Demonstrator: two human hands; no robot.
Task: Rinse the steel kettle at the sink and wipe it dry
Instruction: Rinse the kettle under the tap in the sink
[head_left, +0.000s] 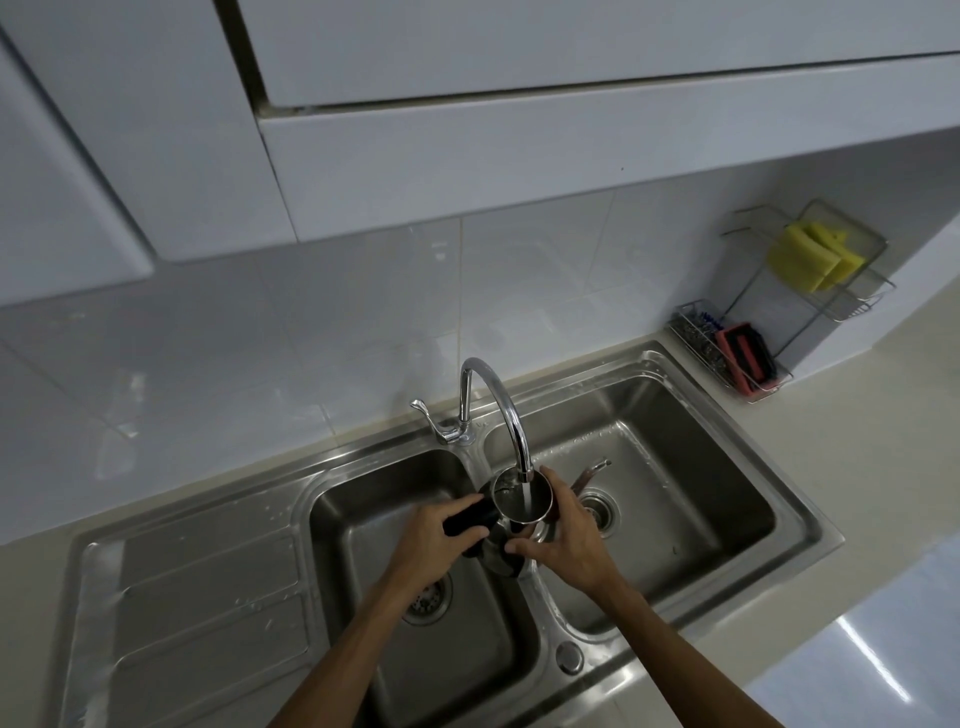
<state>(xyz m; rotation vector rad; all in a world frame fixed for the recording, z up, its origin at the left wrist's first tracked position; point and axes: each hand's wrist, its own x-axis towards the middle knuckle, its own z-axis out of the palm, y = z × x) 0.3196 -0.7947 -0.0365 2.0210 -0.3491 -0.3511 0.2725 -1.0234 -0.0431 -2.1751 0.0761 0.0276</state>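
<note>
The steel kettle (521, 501) is held over the divider of the double steel sink (737, 431), its open mouth under the curved tap (498, 400). Water runs from the tap into the kettle. My left hand (436, 535) grips the kettle's black handle (470, 519) from the left. My right hand (569, 535) wraps the kettle's body from the right, partly hiding it. The kettle's spout (592, 470) points to the right, over the right basin.
A wire rack (810, 301) on the counter at the back right holds yellow sponges (813, 254), a red-and-black scrubber (745, 356) and steel wool. Wet draining board (208, 597) lies left of the basins. White wall cupboards hang overhead. The tap lever (434, 421) stands behind the divider.
</note>
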